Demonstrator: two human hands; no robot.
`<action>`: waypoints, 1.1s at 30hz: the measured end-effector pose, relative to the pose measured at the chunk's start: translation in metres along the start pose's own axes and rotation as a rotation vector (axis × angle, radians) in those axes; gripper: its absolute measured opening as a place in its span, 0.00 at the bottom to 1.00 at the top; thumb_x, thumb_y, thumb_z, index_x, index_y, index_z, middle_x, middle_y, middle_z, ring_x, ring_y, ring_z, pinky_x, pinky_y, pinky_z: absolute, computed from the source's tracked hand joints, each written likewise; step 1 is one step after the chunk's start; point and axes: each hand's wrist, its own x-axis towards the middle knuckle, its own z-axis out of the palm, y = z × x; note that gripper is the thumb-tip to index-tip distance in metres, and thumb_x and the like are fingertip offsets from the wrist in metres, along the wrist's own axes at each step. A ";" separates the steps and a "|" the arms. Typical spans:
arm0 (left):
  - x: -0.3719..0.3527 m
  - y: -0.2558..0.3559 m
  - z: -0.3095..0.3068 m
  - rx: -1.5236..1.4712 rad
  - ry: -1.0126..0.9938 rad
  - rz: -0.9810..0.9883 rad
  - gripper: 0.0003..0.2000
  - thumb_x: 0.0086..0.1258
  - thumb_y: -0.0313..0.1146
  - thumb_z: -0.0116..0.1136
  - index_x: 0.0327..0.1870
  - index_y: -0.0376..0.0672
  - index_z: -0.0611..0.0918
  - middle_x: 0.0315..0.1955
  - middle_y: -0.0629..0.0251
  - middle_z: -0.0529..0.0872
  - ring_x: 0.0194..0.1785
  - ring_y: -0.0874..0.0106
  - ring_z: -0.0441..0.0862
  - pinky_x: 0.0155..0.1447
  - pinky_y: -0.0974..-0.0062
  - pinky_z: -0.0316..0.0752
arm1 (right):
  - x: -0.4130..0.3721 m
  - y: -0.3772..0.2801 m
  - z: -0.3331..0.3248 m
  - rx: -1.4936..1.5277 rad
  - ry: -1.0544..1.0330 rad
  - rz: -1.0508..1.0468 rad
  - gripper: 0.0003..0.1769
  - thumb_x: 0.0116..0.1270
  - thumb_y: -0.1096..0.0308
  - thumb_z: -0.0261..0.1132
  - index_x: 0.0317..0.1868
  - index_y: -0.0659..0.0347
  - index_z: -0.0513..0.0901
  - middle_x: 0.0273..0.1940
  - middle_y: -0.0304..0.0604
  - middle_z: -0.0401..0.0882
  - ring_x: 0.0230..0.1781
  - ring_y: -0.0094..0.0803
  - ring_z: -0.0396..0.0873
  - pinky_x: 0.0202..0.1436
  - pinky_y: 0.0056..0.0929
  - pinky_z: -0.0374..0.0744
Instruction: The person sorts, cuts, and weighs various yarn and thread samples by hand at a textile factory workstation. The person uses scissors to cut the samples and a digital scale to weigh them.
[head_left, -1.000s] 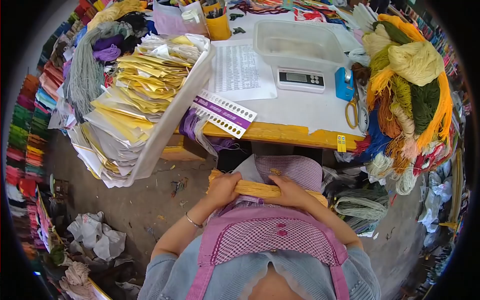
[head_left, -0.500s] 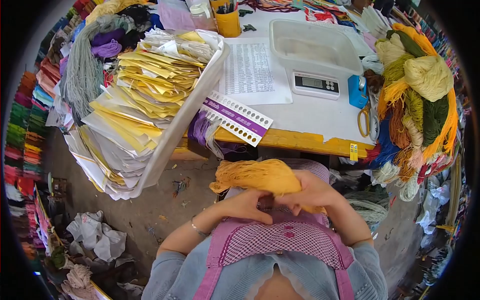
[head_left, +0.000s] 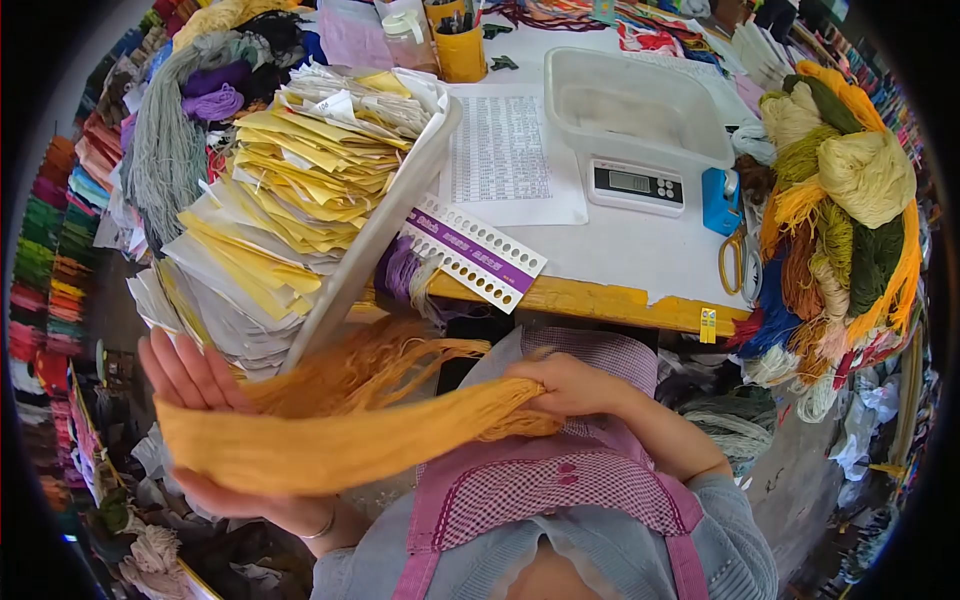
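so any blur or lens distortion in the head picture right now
Head view: golden yarn across the left hand is smeared, likely by motion; head view: digital scale looks fairly sharp; head view: fisheye-like rounding, with black corners.

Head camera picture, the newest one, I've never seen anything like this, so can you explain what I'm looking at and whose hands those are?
There's no machine here. A person wears a camera on their head, aimed forward and down, so you see their own chest, apron and bare hands. The dark, curved edges come with the view.

A hank of yellow-orange yarn stretches between the hands: the right hand grips one end, while the left hand is open, with the yarn across its palm.

On the table ahead are a printed sheet, a clear tub, what looks like a digital scale and yellow-handled scissors. A bin packed with papers is at the left; bundled coloured yarns hang at the right.
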 end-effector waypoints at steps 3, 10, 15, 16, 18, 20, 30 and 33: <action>0.014 0.020 -0.056 -0.450 0.066 -0.292 0.28 0.77 0.40 0.41 0.73 0.36 0.56 0.72 0.55 0.59 0.72 0.60 0.63 0.76 0.59 0.56 | -0.003 -0.011 -0.004 0.050 0.187 0.094 0.21 0.63 0.64 0.64 0.57 0.52 0.73 0.38 0.50 0.84 0.33 0.44 0.83 0.39 0.34 0.79; 0.003 0.006 -0.044 0.287 0.227 -0.149 0.25 0.80 0.42 0.39 0.69 0.34 0.63 0.65 0.50 0.70 0.66 0.62 0.72 0.71 0.62 0.66 | -0.013 0.010 -0.008 -0.263 0.516 -0.266 0.18 0.55 0.76 0.62 0.49 0.60 0.80 0.45 0.46 0.83 0.38 0.41 0.83 0.44 0.32 0.79; 0.026 0.017 -0.050 -0.278 0.083 -0.383 0.15 0.79 0.33 0.42 0.56 0.31 0.72 0.52 0.57 0.78 0.43 0.74 0.75 0.48 0.78 0.74 | -0.027 -0.023 -0.011 0.036 0.513 -0.140 0.17 0.53 0.77 0.67 0.45 0.62 0.82 0.41 0.46 0.83 0.39 0.40 0.83 0.42 0.31 0.79; 0.030 0.018 -0.049 -0.322 0.109 -0.416 0.12 0.79 0.33 0.42 0.51 0.33 0.72 0.45 0.61 0.76 0.38 0.76 0.71 0.43 0.79 0.71 | -0.027 -0.022 -0.011 0.037 0.516 -0.139 0.17 0.53 0.77 0.67 0.45 0.62 0.82 0.41 0.46 0.83 0.39 0.40 0.83 0.42 0.31 0.79; 0.038 0.020 -0.047 -0.416 0.161 -0.479 0.08 0.79 0.31 0.42 0.41 0.36 0.72 0.30 0.69 0.70 0.27 0.79 0.64 0.33 0.81 0.65 | -0.026 -0.019 -0.012 0.121 0.465 -0.339 0.16 0.52 0.76 0.69 0.44 0.62 0.81 0.41 0.44 0.83 0.39 0.38 0.83 0.42 0.29 0.79; 0.041 0.019 -0.044 -0.396 0.190 -0.468 0.08 0.79 0.31 0.42 0.41 0.36 0.72 0.28 0.70 0.68 0.26 0.79 0.63 0.31 0.81 0.63 | -0.028 -0.017 -0.015 0.128 0.393 -0.347 0.16 0.52 0.75 0.70 0.43 0.62 0.81 0.41 0.44 0.83 0.39 0.37 0.83 0.41 0.28 0.79; 0.050 0.026 -0.040 -0.249 0.109 -0.385 0.06 0.78 0.30 0.42 0.41 0.37 0.71 0.26 0.70 0.65 0.25 0.79 0.60 0.29 0.81 0.61 | -0.029 -0.042 -0.028 0.769 0.296 -0.110 0.11 0.55 0.76 0.71 0.37 0.63 0.77 0.43 0.45 0.77 0.32 0.24 0.76 0.34 0.22 0.74; 0.057 0.041 -0.033 -0.252 0.048 -0.395 0.06 0.78 0.30 0.42 0.40 0.37 0.70 0.26 0.71 0.64 0.24 0.80 0.59 0.30 0.82 0.60 | -0.027 -0.055 -0.034 0.770 0.247 -0.097 0.13 0.58 0.75 0.70 0.42 0.64 0.78 0.39 0.37 0.77 0.40 0.21 0.76 0.45 0.20 0.74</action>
